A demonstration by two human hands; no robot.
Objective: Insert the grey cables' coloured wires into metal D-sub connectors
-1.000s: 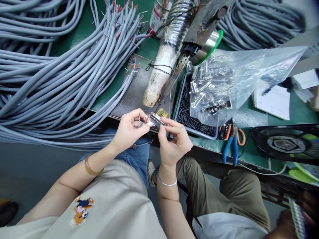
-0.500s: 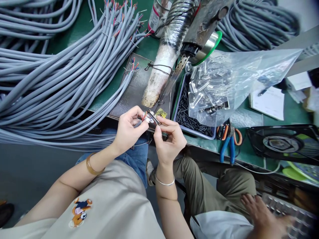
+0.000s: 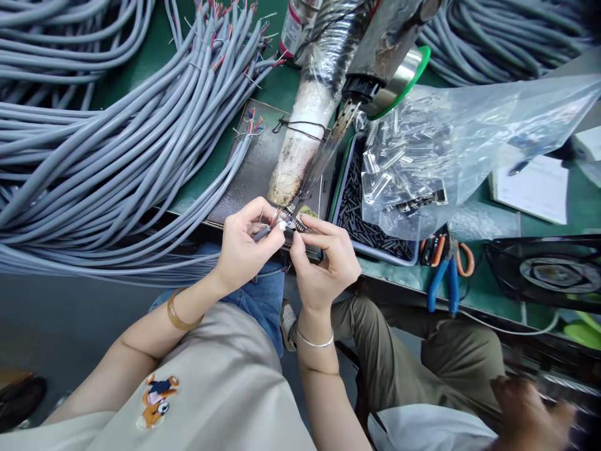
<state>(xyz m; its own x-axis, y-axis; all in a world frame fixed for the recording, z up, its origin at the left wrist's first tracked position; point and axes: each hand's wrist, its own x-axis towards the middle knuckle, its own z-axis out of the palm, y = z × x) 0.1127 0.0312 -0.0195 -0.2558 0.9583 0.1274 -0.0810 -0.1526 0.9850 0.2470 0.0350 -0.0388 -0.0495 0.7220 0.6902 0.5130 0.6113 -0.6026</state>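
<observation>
My left hand pinches the stripped end of a grey cable, its thin coloured wires fanned toward the right. Between the fingertips of my right hand is a small multi-pin connector, held close against the wire ends. Just above the connector is the tip of a soldering iron, slanting down from the upper right; I cannot tell whether they touch. Fingers partly hide the joint between wires and connector.
Bundled grey cables cover the left. A taped, foil-wrapped tube stands beside the iron. Right are a solder spool, a tray of black sleeves, a bag of connectors, pliers and a fan. A co-worker's hand is lower right.
The connector has shifted slightly up and right, closer to the iron's tip, and turned a little. Both hands keep their hold. The view has shifted slightly; the co-worker's hand is farther right.
</observation>
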